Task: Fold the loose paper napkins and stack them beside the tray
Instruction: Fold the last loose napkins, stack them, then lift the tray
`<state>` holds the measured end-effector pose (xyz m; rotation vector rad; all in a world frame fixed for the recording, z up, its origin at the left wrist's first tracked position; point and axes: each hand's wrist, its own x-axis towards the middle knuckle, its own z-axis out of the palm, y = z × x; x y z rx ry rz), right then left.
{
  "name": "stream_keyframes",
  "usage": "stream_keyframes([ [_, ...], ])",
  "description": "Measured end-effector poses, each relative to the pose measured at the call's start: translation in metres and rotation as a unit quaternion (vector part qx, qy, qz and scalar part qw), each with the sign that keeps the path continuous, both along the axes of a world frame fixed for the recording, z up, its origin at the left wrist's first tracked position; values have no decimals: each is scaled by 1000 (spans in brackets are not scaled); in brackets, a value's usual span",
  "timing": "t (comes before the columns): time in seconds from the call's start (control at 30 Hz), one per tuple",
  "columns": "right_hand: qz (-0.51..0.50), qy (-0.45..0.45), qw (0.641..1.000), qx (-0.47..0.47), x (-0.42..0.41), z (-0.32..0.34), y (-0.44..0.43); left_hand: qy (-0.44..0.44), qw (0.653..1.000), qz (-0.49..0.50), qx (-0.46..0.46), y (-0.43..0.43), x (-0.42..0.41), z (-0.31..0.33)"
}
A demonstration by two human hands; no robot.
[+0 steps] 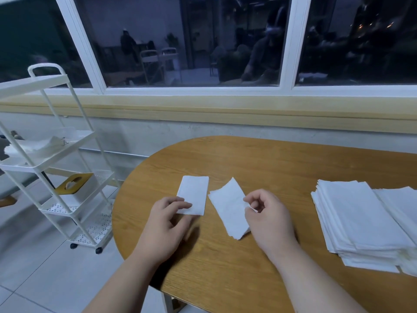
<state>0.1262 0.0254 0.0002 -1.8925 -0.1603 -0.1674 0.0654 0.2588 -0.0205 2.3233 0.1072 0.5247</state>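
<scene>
Two napkins lie before me on the wooden surface [225, 267]. The folded napkin [195, 193] rests flat, its near corner under the relaxed, outstretched fingers of my left grip [167, 222]. Just beside it, the loose napkin [228, 211] lies askew, its right edge pinched in my right grip [266, 219]. A thick napkin stack [356, 222] sits well apart at right. Off the surface to the left, a white rolling cart [74, 141] carries a tissue box [74, 185].
</scene>
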Motion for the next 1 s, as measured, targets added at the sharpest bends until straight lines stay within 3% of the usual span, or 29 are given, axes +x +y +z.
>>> stream_keyframes([
  [0.07,43,-15,997,61,-10,14,-1,9,992,-67,-109,-10,-10,12],
  [0.33,241,-6,962,126,-47,45,-31,78,910,-300,-274,-35,-30,26],
  [0.43,232,-4,965,120,-47,45,-35,97,851,-348,-381,-41,-35,24],
  [0.6,157,9,977,147,-42,39,-33,140,764,-321,-542,-49,-42,24],
  [0.67,123,4,981,148,-42,36,-31,140,772,-290,-549,-51,-44,25],
  [0.83,107,17,987,119,-41,27,-22,148,887,-212,-382,-49,-36,27],
  [0.93,107,25,991,70,-34,25,-25,126,917,-185,-331,-40,-30,24],
  [1.0,59,32,998,-17,-21,20,-28,134,927,-170,-307,-33,-27,18],
])
